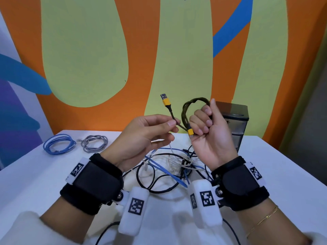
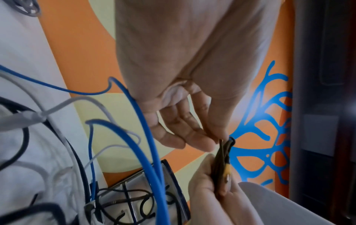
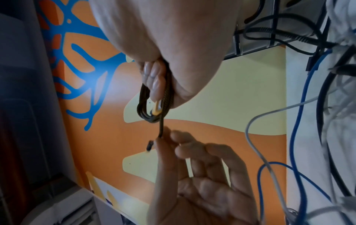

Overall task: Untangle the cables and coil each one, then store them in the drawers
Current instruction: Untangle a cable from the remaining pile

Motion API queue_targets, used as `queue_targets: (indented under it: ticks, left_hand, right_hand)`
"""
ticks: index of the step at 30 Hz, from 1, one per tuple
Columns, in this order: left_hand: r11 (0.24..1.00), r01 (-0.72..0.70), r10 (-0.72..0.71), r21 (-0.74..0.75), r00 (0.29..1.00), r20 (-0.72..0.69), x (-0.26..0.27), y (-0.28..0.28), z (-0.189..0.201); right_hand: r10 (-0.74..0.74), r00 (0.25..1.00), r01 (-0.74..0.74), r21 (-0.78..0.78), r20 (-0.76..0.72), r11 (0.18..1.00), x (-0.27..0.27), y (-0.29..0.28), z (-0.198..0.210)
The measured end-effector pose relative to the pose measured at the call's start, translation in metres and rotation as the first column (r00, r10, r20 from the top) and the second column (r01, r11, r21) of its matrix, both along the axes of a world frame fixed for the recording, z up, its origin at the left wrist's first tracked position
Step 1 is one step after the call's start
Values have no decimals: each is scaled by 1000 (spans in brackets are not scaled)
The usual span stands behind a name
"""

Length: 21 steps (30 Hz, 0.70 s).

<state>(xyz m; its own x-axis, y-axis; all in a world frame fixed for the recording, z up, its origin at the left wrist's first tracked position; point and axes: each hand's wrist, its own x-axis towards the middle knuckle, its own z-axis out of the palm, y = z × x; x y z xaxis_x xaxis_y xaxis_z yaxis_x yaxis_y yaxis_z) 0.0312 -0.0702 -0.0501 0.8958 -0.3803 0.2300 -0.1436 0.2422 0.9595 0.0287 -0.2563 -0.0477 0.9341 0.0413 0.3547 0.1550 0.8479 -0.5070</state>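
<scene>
A dark braided cable (image 1: 191,106) with yellow plugs is held in the air above the table. My right hand (image 1: 207,124) grips its coiled loops (image 3: 154,109), with one yellow plug (image 1: 190,132) sticking out below the fist. My left hand (image 1: 159,128) pinches the free end between thumb and fingers, and the yellow USB plug (image 1: 165,100) points up. Below the hands lies a tangle of blue, white and black cables (image 1: 169,167). The drawer unit (image 1: 237,121) stands at the back right, partly behind my right hand.
A coiled blue cable (image 1: 59,144) and a coiled grey cable (image 1: 94,143) lie at the back left of the white table (image 1: 35,174). A painted orange and green wall rises right behind the table.
</scene>
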Motion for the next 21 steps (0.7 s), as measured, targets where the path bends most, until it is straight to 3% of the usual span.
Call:
queue_targets:
  ticks: [7,11,13,16,21]
  left_hand:
    - [984,-80,55,-158,986,-161,1,-11,-6]
    - [961,-93,82,-259,995,-55,-1,-15,-4]
    - [976,-125,147,-180,982,116,-2,-13,-2]
    - [968,-247,218,38,910,354,-2,-11,-2]
    - [935,-353,341,48,925,167,4,-3,-1]
  right_hand:
    - [52,999,-52,50,-8,997,-2,3,0]
    - [-13,999,13,1,-48,1000,1,5,-4]
    - [-91,994,85,-97,-59,992,3,9,-8]
    - [-164,986,153,-182,-42,971,3,14,-13]
    - [-237,970,230,-120,-47,966,3,12,-10]
